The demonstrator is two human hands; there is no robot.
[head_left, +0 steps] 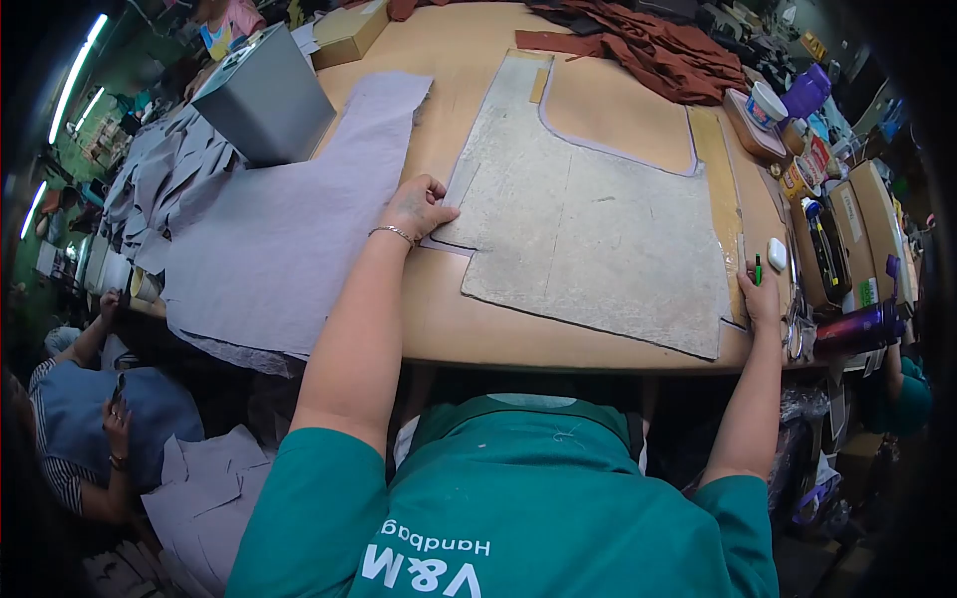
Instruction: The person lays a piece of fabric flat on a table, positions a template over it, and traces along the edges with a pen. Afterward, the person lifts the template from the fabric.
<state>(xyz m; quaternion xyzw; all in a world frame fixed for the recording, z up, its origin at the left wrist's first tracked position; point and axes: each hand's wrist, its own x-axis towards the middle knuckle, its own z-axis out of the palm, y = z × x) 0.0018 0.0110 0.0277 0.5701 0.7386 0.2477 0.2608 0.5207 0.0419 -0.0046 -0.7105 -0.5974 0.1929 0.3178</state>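
The pale template (588, 239) lies on the bench (439, 324) between the hands. The left hand (412, 211) curls its fingers narrowly at the left edge, grip unclear; the right hand (762, 299) holds a green pen (758, 267). Positioning seems underway; the next move likely calls for steady pressure.

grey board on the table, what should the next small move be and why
Probably steady the grey board with the left hand and bring the green pen in to its right edge: the left hand is at the board's left edge, and the right hand seems to hold the pen just outside the right edge.
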